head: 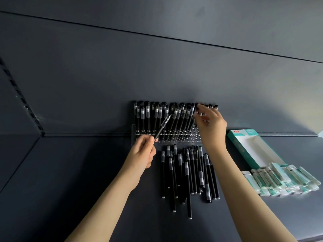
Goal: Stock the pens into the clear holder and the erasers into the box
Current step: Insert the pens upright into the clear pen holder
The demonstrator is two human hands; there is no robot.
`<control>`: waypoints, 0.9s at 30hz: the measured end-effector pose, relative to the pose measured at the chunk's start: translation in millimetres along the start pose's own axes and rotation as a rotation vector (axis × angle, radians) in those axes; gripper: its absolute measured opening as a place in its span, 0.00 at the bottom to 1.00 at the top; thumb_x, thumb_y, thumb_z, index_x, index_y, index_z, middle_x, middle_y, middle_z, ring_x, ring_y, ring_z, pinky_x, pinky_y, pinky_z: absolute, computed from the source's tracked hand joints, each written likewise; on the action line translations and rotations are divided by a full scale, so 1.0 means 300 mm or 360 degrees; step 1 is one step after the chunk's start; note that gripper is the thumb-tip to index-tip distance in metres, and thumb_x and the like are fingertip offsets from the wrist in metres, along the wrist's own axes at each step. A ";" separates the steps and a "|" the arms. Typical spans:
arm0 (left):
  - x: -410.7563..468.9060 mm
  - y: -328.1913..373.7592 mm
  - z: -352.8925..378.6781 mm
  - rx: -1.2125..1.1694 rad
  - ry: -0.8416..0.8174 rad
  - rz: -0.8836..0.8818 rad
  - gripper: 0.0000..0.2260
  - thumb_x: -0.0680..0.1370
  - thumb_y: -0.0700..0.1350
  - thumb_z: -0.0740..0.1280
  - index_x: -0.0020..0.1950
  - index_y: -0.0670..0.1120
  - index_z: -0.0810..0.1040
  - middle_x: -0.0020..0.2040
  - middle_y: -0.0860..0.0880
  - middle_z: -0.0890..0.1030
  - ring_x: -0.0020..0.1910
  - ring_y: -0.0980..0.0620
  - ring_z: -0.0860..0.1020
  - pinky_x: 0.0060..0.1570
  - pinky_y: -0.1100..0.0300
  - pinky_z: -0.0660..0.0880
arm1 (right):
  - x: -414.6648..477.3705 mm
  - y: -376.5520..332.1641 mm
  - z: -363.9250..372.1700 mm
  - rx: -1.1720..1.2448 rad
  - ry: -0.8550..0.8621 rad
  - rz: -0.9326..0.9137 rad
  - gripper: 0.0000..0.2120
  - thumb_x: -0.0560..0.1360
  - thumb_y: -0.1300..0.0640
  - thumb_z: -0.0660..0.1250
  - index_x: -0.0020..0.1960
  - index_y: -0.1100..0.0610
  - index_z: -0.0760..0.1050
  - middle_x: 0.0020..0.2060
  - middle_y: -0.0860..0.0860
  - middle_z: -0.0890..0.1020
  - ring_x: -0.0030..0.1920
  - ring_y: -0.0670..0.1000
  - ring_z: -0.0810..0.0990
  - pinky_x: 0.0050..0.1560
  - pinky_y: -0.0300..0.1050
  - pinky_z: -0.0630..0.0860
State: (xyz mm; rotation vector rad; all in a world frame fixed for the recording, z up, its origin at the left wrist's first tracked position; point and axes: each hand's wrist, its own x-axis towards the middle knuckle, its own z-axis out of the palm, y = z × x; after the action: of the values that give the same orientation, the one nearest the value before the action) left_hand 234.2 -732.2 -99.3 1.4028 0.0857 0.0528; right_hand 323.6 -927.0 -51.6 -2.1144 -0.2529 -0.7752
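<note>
A clear holder [138,134] stands against the dark back wall, filled with several upright black pens [148,114]. My left hand [142,151] pinches one black pen [162,126], which points up and right in front of the holder. My right hand [208,124] reaches over the holder's right part, its fingertips on the tops of the pens there. A loose pile of black pens [188,173] lies on the shelf in front of the holder. At the right lie an open teal and white box [244,147] and a heap of wrapped erasers [283,180].
The dark shelf surface [70,172] stretches to the left of my arms. A slotted upright rail [22,100] runs along the left wall. The back panel rises behind the holder.
</note>
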 end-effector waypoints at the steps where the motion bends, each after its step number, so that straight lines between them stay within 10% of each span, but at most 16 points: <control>1: 0.000 0.000 0.000 -0.0011 -0.0003 0.0001 0.10 0.84 0.48 0.58 0.52 0.41 0.71 0.28 0.54 0.66 0.24 0.57 0.57 0.26 0.60 0.52 | -0.001 0.003 0.004 -0.0031 -0.0011 -0.0014 0.15 0.77 0.63 0.69 0.64 0.60 0.79 0.51 0.49 0.78 0.40 0.44 0.79 0.48 0.27 0.74; 9: -0.008 0.004 0.008 -0.0054 -0.0042 0.0021 0.12 0.84 0.48 0.56 0.52 0.44 0.76 0.29 0.51 0.65 0.25 0.57 0.57 0.27 0.59 0.51 | -0.038 -0.019 -0.011 -0.0005 -0.0025 -0.0040 0.16 0.78 0.62 0.69 0.66 0.59 0.77 0.50 0.49 0.78 0.42 0.43 0.77 0.46 0.25 0.72; 20: -0.025 0.035 0.075 -0.0016 -0.0244 -0.0008 0.13 0.83 0.50 0.57 0.50 0.45 0.78 0.28 0.53 0.64 0.25 0.58 0.58 0.25 0.64 0.55 | -0.102 -0.143 -0.089 0.1212 -0.0687 0.0624 0.03 0.76 0.61 0.69 0.49 0.57 0.79 0.41 0.50 0.84 0.45 0.50 0.82 0.51 0.44 0.79; 24: 0.010 0.054 0.110 0.0503 -0.0258 0.0271 0.12 0.84 0.48 0.57 0.52 0.47 0.79 0.32 0.56 0.73 0.30 0.58 0.69 0.32 0.66 0.66 | -0.083 -0.123 -0.114 0.1327 -0.0479 0.0582 0.06 0.75 0.65 0.68 0.46 0.55 0.76 0.37 0.50 0.83 0.40 0.48 0.82 0.47 0.43 0.79; 27: 0.071 0.033 0.104 0.1446 0.0015 0.1002 0.13 0.82 0.49 0.58 0.53 0.46 0.81 0.44 0.56 0.78 0.45 0.53 0.73 0.47 0.60 0.71 | -0.052 -0.090 -0.150 0.1223 -0.0158 0.0500 0.09 0.76 0.67 0.68 0.50 0.54 0.74 0.36 0.48 0.82 0.40 0.49 0.81 0.48 0.46 0.79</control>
State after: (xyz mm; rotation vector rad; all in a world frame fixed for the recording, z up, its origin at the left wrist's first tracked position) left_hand 258.4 -759.3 -85.0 2.2901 -0.3743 0.6036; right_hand 279.9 -943.7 -23.2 -1.4113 -0.2179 -0.3070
